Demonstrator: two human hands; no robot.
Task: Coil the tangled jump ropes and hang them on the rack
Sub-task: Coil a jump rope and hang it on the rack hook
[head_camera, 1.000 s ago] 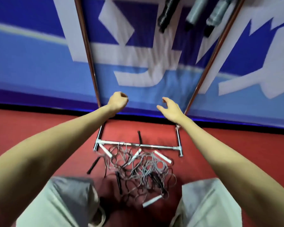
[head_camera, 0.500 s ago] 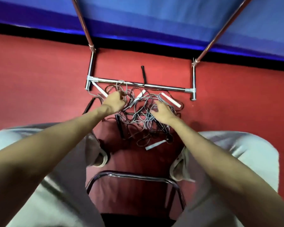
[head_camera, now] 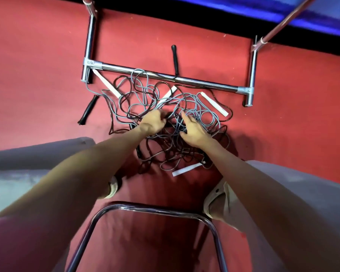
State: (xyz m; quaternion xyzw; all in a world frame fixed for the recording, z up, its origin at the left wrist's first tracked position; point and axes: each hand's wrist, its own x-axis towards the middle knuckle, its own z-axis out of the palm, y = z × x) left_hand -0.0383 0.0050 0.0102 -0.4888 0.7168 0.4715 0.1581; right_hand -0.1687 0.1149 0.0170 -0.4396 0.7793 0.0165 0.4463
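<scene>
A tangle of grey and black jump ropes (head_camera: 145, 91) lies on the red floor just in front of the chrome base bar of the rack (head_camera: 165, 76). White handles (head_camera: 214, 103) and black handles (head_camera: 87, 109) stick out of the pile. My left hand (head_camera: 153, 121) is down in the middle of the tangle with its fingers curled round some cords. My right hand (head_camera: 192, 128) rests on the pile beside it, fingers stretched forward among the cords. The rack's two uprights (head_camera: 252, 61) rise toward the blue wall.
A chrome chair frame (head_camera: 145, 211) curves between my knees near the bottom of the view. One black handle (head_camera: 174, 58) lies behind the rack's base bar. My legs in light trousers flank the pile. A black skirting strip runs along the wall.
My view has tipped down from the wall to the floor. Both hands have dropped from the air into the rope pile and moved toward its centre, the left now gripping cords.
</scene>
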